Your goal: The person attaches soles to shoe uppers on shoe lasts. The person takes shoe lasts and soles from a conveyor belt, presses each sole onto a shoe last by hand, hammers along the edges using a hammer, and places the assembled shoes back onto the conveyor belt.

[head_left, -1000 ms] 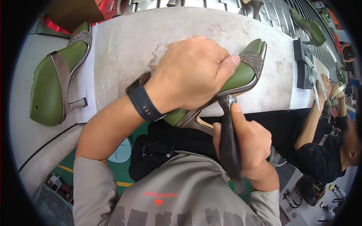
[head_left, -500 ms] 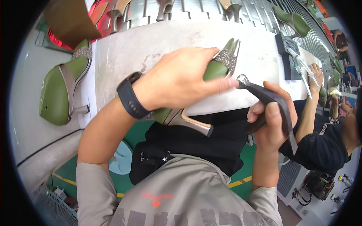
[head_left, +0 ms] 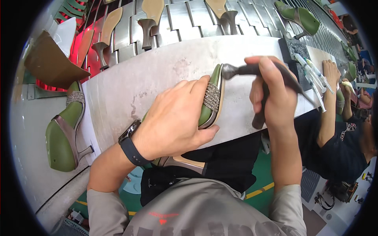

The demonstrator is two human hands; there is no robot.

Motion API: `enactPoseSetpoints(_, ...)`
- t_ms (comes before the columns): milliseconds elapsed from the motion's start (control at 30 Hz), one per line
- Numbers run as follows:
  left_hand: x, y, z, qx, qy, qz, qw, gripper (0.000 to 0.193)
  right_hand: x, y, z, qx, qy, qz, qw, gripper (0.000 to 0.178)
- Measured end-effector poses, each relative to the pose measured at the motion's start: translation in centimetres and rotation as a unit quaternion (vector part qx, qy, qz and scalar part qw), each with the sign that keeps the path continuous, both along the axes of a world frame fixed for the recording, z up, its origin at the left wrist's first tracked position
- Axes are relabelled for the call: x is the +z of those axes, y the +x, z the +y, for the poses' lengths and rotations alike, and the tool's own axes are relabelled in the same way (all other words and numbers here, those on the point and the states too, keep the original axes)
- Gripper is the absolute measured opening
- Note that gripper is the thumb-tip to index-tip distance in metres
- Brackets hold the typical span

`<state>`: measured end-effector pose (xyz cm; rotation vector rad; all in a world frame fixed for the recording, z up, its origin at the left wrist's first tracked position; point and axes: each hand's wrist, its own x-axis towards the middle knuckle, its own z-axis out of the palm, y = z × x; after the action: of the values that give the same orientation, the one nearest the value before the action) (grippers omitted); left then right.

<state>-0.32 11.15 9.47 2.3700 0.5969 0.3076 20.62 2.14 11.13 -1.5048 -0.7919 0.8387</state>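
Head view. The left hand [head_left: 173, 114] lies palm down across a green shoe [head_left: 205, 117], fingers and thumb clasping its sides. The shoe rests at the near edge of the worktop [head_left: 118, 90], between the hands, toe to the far side and heel to the near side. The right hand [head_left: 278, 92] is wrapped around a dark hammer [head_left: 247, 70], thumb along the tool. The hammer's rounded face is at the toe end of the sole edge; contact or a slight gap cannot be told.

Progress. On the held shoe, the upper, glittering band [head_left: 212, 96], sole and heel are already assembled. The step in hand appears to be hammering the sole edge at the toe. How much of the edge remains cannot be judged; the left hand covers much of the shoe. A matching shoe [head_left: 61, 143] at the left also has its heel and sole in place. Heeled soles [head_left: 152, 11] without uppers lie on the metal slats [head_left: 177, 25] at the far side.

Markings. The grey shirt [head_left: 185, 204] bears small red print and large dark lettering, partly cut off. A co-worker's dark shirt [head_left: 336, 126] at the right carries pale lettering. No label is visible on the held shoe or hammer.
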Motion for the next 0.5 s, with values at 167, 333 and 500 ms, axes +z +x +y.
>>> enactPoseSetpoints(167,2.5,-0.3,2.0,-0.014,-0.158,0.059,0.986,0.091,-3.3,2.5,2.6,-0.029,-0.029,0.027,0.999,0.036)
enactPoseSetpoints(333,7.5,-2.7,1.6,0.034,-0.164,-0.298,0.94,0.101,-4.0,1.2,-1.5,-0.066,0.024,0.009,0.998,0.031)
enactPoseSetpoints(500,8.4,-1.3,-0.9,-0.009,-0.075,-0.294,0.953,0.072,0.1,-1.8,-4.8,0.006,0.062,-0.013,0.998,0.031)
